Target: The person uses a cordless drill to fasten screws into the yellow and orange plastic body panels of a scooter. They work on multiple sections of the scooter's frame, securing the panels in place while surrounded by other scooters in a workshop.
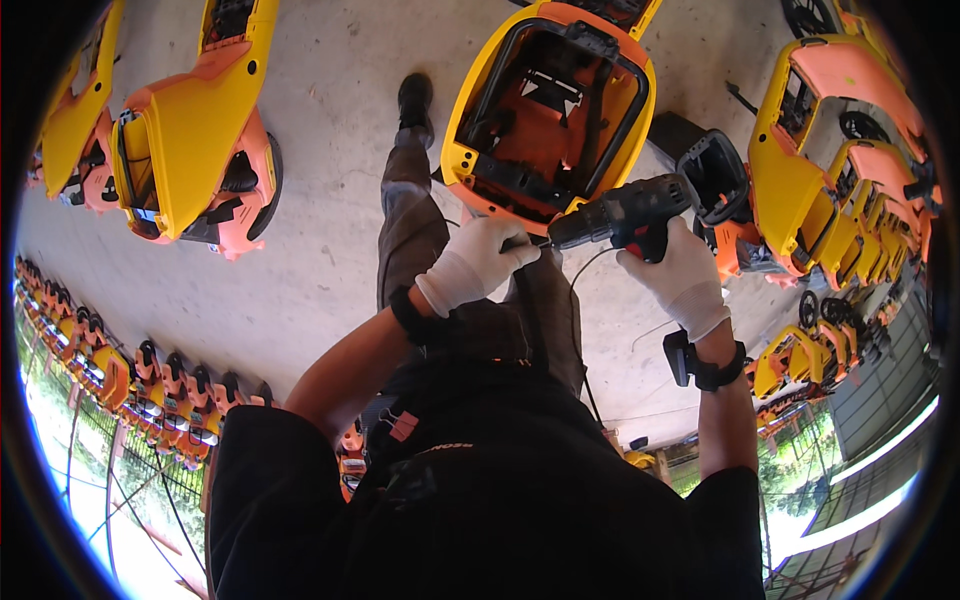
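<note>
White gloves cover both my hands. My right hand [684,276] grips the handle of a black cordless drill [622,214], which lies sideways with its chuck toward the left. At the chuck end, my left hand [474,256] is closed, thumb and fingertips pressed together around the bit. Whatever sits between those fingertips is too small to make out. Just beyond the drill stands a yellow and orange scooter body [640,110] with a black-rimmed opening. Inside the opening show an orange floor and a black and white bracket [551,93].
A black open housing [716,178] stands right of the drill. More yellow and orange scooter bodies stand at the left [190,130] and right [780,150]. A thin black cable [572,290] hangs near my legs. Rows of similar vehicles [175,385] line the sides.
</note>
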The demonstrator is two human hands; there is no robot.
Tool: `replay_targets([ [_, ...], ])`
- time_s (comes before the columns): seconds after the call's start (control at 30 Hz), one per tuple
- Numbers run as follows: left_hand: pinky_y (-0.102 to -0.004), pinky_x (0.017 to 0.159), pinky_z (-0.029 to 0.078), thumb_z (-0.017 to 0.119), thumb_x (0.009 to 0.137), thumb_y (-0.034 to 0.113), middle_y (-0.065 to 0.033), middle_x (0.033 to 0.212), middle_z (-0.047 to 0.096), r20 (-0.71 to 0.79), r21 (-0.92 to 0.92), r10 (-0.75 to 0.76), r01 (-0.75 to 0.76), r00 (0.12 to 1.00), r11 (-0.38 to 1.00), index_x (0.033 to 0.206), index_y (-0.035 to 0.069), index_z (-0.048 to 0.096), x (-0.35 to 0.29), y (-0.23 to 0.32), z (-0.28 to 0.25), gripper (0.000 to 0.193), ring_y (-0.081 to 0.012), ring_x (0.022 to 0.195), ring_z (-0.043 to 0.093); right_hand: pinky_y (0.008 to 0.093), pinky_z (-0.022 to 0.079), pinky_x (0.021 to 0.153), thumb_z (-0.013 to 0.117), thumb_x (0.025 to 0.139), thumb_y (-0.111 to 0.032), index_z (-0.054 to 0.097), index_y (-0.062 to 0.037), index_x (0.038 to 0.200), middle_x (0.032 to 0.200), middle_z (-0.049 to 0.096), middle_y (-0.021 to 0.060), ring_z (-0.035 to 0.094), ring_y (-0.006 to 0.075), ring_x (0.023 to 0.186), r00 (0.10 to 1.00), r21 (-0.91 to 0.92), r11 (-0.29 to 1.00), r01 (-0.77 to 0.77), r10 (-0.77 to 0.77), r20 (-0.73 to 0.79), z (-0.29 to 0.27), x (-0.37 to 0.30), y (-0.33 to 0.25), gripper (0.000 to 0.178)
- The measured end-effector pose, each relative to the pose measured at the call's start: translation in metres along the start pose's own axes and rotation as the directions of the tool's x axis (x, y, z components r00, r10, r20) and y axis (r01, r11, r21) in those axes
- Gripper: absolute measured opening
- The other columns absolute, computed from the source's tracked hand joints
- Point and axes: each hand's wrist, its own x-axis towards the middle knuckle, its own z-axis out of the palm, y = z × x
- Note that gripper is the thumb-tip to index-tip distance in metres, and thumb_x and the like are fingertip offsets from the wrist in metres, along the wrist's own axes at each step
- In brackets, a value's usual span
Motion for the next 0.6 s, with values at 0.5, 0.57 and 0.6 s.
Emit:
replay_targets([
  [0.5,-0.0296,0.067,0.050,0.075,0.088,0.019,-0.0101,0.076,0.069,0.013,-0.091,-0.038,0.039,0.999,0.995,0.093,-0.002,0.069,0.006,-0.012,-0.006,0.023,-0.0166,0.069,0.064,0.0413,0.057,0.080,0.079,0.078,-0.046,0.056,0.0042,0.104,0.092,0.070,0.0227,0.071,0.0365,0.087,0.996,-0.112,0.990,0.089,-0.088,0.017,-0.010,0.026,-0.011,0.060],
  [0.57,-0.0291,0.068,0.050,0.074,0.089,0.022,-0.0093,0.076,0.069,0.018,-0.113,-0.074,0.076,0.997,0.991,0.094,-0.002,0.069,0.007,-0.008,-0.011,0.024,-0.0156,0.070,0.064,0.0410,0.057,0.080,0.078,0.078,-0.047,0.056,0.0044,0.104,0.092,0.070,0.0228,0.071,0.0365,0.087,0.996,-0.142,0.985,0.094,-0.094,0.006,-0.011,0.031,-0.014,0.062],
  [0.6,-0.0288,0.068,0.050,0.073,0.090,0.024,-0.0088,0.076,0.068,0.015,-0.130,-0.092,0.094,0.996,0.987,0.094,-0.002,0.069,0.008,-0.006,-0.013,0.026,-0.0150,0.070,0.064,0.0408,0.057,0.080,0.078,0.078,-0.047,0.056,0.0045,0.104,0.092,0.070,0.0228,0.071,0.0365,0.087,0.995,-0.158,0.983,0.094,-0.096,-0.002,-0.011,0.033,-0.015,0.062],
])
